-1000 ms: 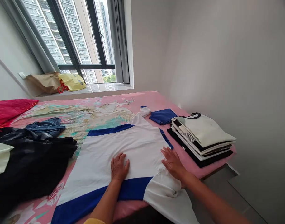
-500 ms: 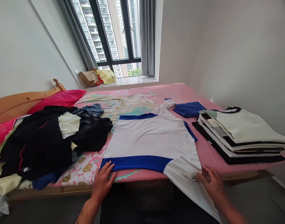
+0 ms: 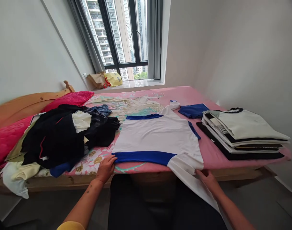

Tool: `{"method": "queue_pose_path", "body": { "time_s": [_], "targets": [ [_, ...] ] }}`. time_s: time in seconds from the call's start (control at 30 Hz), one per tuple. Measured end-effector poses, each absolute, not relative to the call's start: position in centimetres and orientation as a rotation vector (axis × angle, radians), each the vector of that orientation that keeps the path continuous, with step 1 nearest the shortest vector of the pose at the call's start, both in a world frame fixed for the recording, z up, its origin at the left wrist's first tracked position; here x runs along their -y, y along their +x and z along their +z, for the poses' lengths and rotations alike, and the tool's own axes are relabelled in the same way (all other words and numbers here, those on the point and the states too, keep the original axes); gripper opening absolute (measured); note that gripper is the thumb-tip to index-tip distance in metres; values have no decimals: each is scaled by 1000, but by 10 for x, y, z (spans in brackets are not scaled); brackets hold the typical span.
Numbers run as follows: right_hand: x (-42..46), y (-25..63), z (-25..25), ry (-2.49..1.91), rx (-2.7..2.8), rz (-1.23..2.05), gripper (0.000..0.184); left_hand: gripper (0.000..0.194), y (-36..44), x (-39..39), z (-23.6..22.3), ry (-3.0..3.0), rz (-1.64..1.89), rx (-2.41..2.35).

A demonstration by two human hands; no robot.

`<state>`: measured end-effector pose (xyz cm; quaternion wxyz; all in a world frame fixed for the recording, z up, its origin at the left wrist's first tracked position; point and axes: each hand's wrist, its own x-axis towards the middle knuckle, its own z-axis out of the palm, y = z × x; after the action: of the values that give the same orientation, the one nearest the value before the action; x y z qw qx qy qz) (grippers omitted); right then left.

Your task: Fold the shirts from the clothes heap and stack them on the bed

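Observation:
A white long-sleeved shirt (image 3: 155, 135) with blue side panels lies spread on the bed, hem to the left and blue collar to the right. Its near sleeve (image 3: 196, 185) hangs over the bed's front edge; the far sleeve stretches toward the back. My left hand (image 3: 105, 167) is closed at the near hem corner, fingertips gripping the blue panel's end. At the shirt's near shoulder, by the sleeve top, my right hand (image 3: 209, 181) pinches the white cloth between thumb and fingers.
Left of the shirt lies a loose heap of dark clothes (image 3: 62, 137). A stack of folded clothes (image 3: 251, 127) stands at the right, with a folded blue garment (image 3: 193, 111) behind it. Pink bedding (image 3: 213, 153) covers the bed. Bags (image 3: 113, 79) sit on the windowsill.
Both hands have closed on the shirt's near edge, the left at the hem corner, the right at the shoulder. The camera view has shifted slightly.

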<state>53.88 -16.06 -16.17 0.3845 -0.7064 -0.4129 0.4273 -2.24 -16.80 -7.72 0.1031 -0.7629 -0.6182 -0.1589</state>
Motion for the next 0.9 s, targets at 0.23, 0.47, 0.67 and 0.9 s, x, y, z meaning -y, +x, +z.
{"method": "queue_pose_path", "body": {
  "time_s": [0.23, 0.47, 0.67, 0.9],
  "targets": [
    [176, 517, -138, -1613, 1372, 1206, 41, 47, -25, 174, -77, -2278, -372, 1859],
    [198, 527, -129, -1793, 1410, 1034, 52, 53, -18, 195, -63, -2230, -250, 2057],
    [216, 537, -106, -1682, 1759, 1102, 40, 54, -21, 200, -57, -2232, -185, 2075],
    [238, 554, -53, -1743, 1828, 1025, 25, 46, -17, 224, -53, -2300, -213, 1893]
  ]
}}
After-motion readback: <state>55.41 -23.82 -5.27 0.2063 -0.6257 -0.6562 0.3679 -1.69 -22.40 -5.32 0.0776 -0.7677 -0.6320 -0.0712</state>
